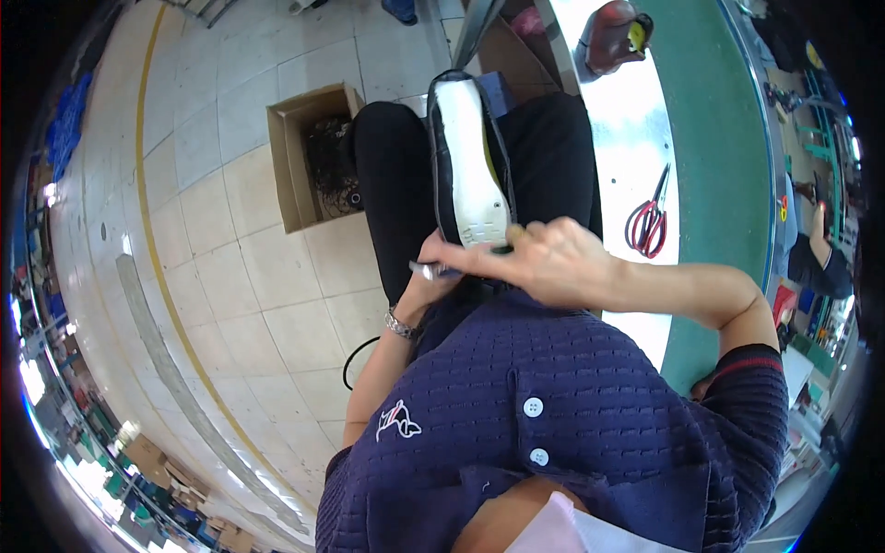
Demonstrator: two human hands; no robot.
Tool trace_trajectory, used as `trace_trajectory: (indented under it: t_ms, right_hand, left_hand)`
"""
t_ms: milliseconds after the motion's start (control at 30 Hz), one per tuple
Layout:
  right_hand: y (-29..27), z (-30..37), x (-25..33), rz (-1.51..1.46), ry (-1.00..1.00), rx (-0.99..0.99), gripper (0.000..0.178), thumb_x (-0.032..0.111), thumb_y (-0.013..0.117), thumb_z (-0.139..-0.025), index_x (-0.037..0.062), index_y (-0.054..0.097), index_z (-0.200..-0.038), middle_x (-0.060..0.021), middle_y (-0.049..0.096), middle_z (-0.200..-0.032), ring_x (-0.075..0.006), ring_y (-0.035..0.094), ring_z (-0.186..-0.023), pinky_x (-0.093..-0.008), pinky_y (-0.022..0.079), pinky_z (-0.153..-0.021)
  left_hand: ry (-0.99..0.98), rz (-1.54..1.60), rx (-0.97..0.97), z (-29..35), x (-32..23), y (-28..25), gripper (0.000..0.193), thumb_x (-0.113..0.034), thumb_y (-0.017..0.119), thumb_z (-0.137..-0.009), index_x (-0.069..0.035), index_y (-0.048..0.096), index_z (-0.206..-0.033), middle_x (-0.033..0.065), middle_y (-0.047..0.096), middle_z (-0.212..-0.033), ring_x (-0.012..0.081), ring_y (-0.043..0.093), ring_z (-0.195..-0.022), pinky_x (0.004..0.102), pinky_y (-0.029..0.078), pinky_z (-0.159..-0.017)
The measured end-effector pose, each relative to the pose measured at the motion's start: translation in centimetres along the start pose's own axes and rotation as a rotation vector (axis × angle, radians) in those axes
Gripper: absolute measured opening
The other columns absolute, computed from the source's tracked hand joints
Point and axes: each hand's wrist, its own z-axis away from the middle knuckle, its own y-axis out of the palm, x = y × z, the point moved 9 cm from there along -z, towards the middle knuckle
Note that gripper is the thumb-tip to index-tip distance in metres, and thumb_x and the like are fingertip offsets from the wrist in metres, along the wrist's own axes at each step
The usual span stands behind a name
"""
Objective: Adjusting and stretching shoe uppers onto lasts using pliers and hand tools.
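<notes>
A shoe on a last lies sole-up between my knees, its white insole point(470, 157) facing me and black upper material point(441, 175) rising around its edge. My left hand point(438, 276) is closed at the heel end, with its fingers mostly hidden by the shoe and my other hand. Across the heel reaches my right hand point(562, 263), its fingers curled and slightly blurred. A small shiny metal piece point(431, 270) shows beside the left hand; which hand holds it is unclear. Whatever the right fingers grip is hidden.
To my right, a pale bench point(636, 120) carries red-handled scissors point(648, 226) and a brown shoe point(608, 41). Beyond it runs a green surface point(714, 147). An open cardboard box point(286, 175) with dark scraps stands on the floor by my left knee. A metal bar point(475, 32) reaches toward the toe.
</notes>
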Motion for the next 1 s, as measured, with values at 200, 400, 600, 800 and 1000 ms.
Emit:
trace_trajectory:
  t_ms: [200, 400, 600, 800, 1000]
  right_hand:
    - [3.5, 6.8, -7.5, -0.217, 0.428, 0.114, 0.075, 0.013, 0.053, -0.093, 0.0341, 0.013, -0.153, -0.0166, 0.064, -0.068, -0.0302, 0.065, -0.053, -0.0404, 0.049, -0.047]
    - [2.5, 9.6, -13.6, -0.685, 0.875, -0.139, 0.067, 0.013, 0.051, -0.097, 0.0198, 0.015, -0.154, -0.0170, 0.068, -0.080, -0.0277, 0.068, -0.063, -0.0394, 0.053, -0.063]
    - [1.1, 8.8, -17.3, -1.116, 0.910, -0.216, 0.063, 0.010, 0.053, -0.097, 0.0052, 0.020, -0.151, -0.0100, 0.065, -0.100, -0.0168, 0.065, -0.083, -0.0309, 0.056, -0.071]
    - [-0.3, 7.1, -19.0, -1.408, 0.811, -0.011, 0.057, 0.013, 0.053, -0.097, 0.0048, 0.027, -0.147, -0.0098, 0.065, -0.103, -0.0155, 0.063, -0.095, -0.0285, 0.052, -0.079]
    - [-0.9, 6.8, -19.6, -1.390, 0.910, 0.233, 0.066, 0.013, 0.052, -0.098, 0.0094, 0.014, -0.152, -0.0126, 0.065, -0.099, -0.0172, 0.066, -0.084, -0.0313, 0.055, -0.074]
  left_hand:
    - [0.239, -0.968, 0.228, -2.8, -5.9, 5.7, 0.033, -0.021, 0.076, -0.078, 0.002, 0.064, -0.098, 0.0143, 0.068, -0.083, 0.0295, 0.067, -0.076, 0.0372, 0.053, -0.071]
    - [0.953, -1.135, 0.035, -12.1, -18.4, 9.6, 0.033, -0.004, 0.058, -0.082, 0.000, 0.058, -0.115, 0.0203, 0.064, -0.109, 0.0390, 0.059, -0.104, 0.0450, 0.047, -0.092]
    - [0.613, -1.580, 0.422, -21.9, -16.0, 11.3, 0.022, -0.012, 0.061, -0.084, 0.002, 0.068, -0.100, 0.0235, 0.066, -0.083, 0.0393, 0.064, -0.078, 0.0470, 0.051, -0.076]
    - [0.373, -1.084, 0.316, -23.4, -16.8, 8.8, 0.028, -0.028, 0.066, -0.081, -0.002, 0.073, -0.088, 0.0190, 0.069, -0.080, 0.0349, 0.067, -0.077, 0.0424, 0.052, -0.075]
    - [0.613, -1.298, 0.273, -15.4, -15.0, 10.7, 0.117, -0.023, 0.086, -0.063, 0.015, 0.010, -0.145, 0.0302, 0.058, -0.119, 0.0419, 0.058, -0.106, 0.0409, 0.045, -0.093]
